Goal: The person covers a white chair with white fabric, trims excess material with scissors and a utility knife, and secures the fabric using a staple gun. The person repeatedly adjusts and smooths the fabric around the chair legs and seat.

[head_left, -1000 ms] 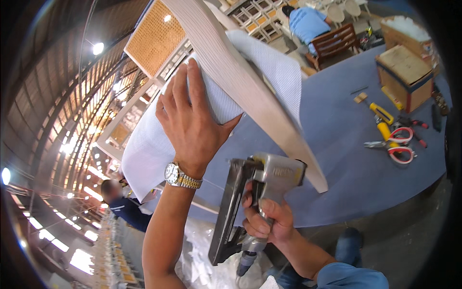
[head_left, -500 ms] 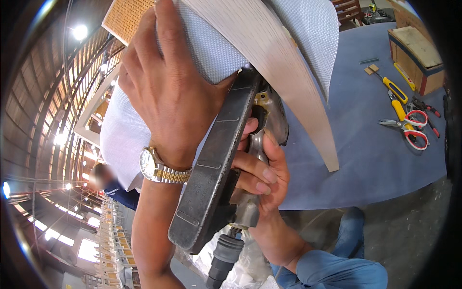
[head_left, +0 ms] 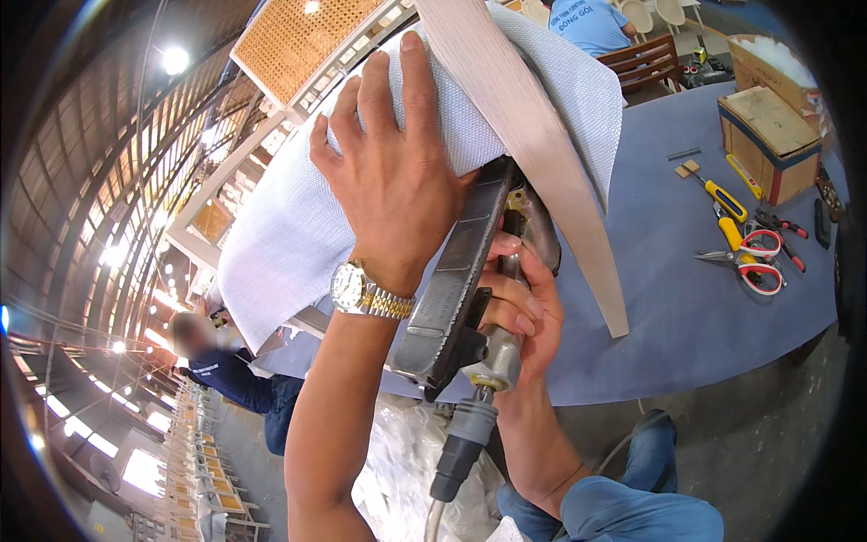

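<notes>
My left hand [head_left: 397, 181], with a watch [head_left: 348, 287] on its wrist, lies with fingers spread on a sheet of white woven fabric [head_left: 275, 239]. The fabric covers part of a piece of wooden furniture, beside a pale, curved, tapering wooden leg [head_left: 533, 126]. My right hand [head_left: 535, 312] is wrapped round the grip of an air staple gun [head_left: 449, 294] with a long black magazine. The gun's nose meets the fabric close to the leg and my left thumb; its exact contact point is hidden. An air hose [head_left: 435, 522] runs down from its lower end.
On the blue-covered table [head_left: 668, 298] at right lie scissors [head_left: 760, 262], a yellow-handled tool [head_left: 725, 200], red-handled pliers [head_left: 790, 244] and a cardboard box [head_left: 768, 144]. Clear plastic wrapping [head_left: 397, 470] sits below. A cane panel [head_left: 302, 45] stands behind; co-workers [head_left: 237, 372] are farther off.
My left hand's fingers, bent at the fabric's upper edge before, now lie spread flat on it. The view has shifted, showing more of the cane panel and co-workers. My right hand keeps its grip.
</notes>
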`<state>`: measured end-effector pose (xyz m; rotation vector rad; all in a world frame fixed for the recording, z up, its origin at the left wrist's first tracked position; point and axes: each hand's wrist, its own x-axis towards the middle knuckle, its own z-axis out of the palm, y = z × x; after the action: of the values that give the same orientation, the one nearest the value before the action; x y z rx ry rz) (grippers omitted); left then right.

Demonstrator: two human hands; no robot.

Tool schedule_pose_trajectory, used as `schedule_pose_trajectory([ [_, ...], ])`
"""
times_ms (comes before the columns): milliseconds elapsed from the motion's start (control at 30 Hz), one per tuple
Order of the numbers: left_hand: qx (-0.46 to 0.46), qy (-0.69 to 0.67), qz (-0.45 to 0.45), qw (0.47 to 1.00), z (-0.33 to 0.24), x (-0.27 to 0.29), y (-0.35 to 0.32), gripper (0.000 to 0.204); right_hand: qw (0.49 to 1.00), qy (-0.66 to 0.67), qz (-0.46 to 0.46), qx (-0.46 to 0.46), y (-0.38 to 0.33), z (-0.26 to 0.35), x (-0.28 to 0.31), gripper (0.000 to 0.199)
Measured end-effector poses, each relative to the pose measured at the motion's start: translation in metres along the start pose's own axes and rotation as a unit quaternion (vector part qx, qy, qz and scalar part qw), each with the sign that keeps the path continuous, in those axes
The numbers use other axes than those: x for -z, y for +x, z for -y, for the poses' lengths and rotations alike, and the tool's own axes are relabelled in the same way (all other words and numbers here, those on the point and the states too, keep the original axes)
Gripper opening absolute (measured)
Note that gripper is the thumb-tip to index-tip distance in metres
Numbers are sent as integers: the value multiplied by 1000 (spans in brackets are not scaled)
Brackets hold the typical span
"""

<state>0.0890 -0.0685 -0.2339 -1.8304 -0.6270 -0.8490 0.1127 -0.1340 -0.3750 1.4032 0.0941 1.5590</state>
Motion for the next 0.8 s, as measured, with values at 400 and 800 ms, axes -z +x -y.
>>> schedule_pose_trajectory([
  [400, -35, -29, 35, 998, 7, 2, -1, 111, 989, -108, -87, 47, -10, -6, -2, 32],
  [800, -130, -257, 303, 908, 46, 26, 78, 93, 958, -192, 57, 206, 23, -40, 48, 38],
])
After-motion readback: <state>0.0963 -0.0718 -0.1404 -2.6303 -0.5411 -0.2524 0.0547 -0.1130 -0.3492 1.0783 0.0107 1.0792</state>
